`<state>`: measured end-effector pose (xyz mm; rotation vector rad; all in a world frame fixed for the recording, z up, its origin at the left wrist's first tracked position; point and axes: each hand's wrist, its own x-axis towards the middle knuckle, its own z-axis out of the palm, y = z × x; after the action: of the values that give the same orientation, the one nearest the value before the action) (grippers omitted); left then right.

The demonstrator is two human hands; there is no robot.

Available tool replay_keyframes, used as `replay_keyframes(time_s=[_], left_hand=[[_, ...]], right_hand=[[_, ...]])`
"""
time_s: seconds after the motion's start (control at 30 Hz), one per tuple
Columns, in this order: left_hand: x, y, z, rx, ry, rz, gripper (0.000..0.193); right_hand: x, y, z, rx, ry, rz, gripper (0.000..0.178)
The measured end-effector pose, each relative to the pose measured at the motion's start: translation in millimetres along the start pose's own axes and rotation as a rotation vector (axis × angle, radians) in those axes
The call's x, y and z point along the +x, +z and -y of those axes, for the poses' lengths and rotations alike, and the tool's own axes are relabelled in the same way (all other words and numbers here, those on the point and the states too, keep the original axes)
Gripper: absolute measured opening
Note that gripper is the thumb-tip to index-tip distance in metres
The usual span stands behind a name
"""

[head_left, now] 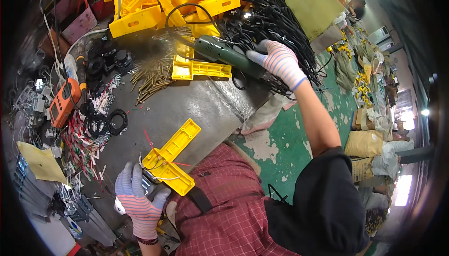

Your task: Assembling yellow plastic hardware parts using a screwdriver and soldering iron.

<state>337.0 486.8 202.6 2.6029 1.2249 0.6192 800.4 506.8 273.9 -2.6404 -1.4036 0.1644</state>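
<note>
A silver metal part (148, 185) is being gripped between left hand (140, 202) fingers and thumb, a yellow frame (172, 151) being held against it at the bench (187, 104) edge; the green power tool (228, 57) is being touched by the right hand (284, 63), grip impossible to tell; beyond, black cables (286, 20) are being seen heaped beside yellow parts (140, 20).

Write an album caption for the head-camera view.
Gloved left hand holds a metallic part beside a yellow plastic frame; gloved right hand is at a green corded tool near black cables.
</note>
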Motion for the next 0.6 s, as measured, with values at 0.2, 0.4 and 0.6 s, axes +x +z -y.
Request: replay_keyframes(time_s=[0.2, 0.4, 0.6], left_hand=[[-5, 1, 8, 0.039, -0.027, 0.015, 0.075], [-11, 0, 20, 0.034, -0.046, -0.077, 0.074], [-16, 0, 22, 0.028, -0.104, -0.039, 0.078]], right_hand=[[36, 8, -23, -0.115, -0.053, 0.214, 0.045], [31, 40, -86, 0.382, -0.082, -0.221, 0.045], [35, -20, -103, 0.777, 0.038, -0.28, 0.043]])
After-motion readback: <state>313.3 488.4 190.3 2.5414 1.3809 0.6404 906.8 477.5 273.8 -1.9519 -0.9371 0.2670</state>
